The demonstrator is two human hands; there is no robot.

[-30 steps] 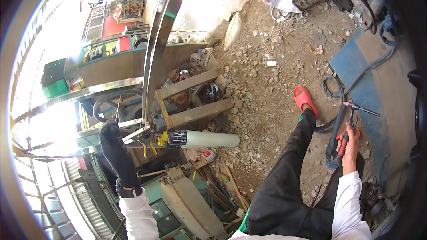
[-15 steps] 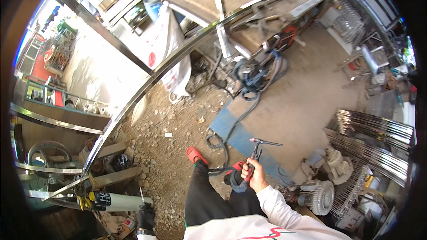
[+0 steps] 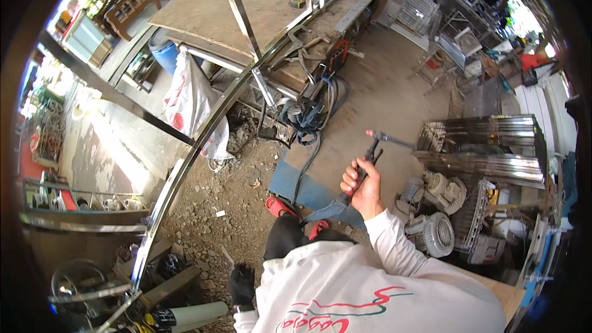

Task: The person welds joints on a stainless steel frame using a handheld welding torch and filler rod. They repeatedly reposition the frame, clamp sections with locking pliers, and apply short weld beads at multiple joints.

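Note:
My right hand [image 3: 367, 190], bare, is closed around the grip of a TIG welding torch [image 3: 374, 147], held up in front of me over the floor sheet. The torch has a pink nozzle and a long dark back cap that points right. Low beside my left leg hangs my left hand [image 3: 242, 285], in a black glove. A thin light rod [image 3: 227, 255] sticks up from its fingers, which look closed. A dark torch cable [image 3: 300, 176] runs across the floor from a coiled bundle of hose [image 3: 302, 116].
A polished metal frame [image 3: 203, 132] crosses in front of and left of me. Beyond it stands a wooden table [image 3: 203, 9] with a tape measure [image 3: 297, 3]. Electric motors [image 3: 431, 234] and stacked metal bars [image 3: 487, 169] lie right. A gas cylinder [image 3: 191, 314] lies lower left.
My view has turned, and my body leans further into it. My right hand has lifted the torch forward. My left hand has come closer to my leg, still with the thin rod.

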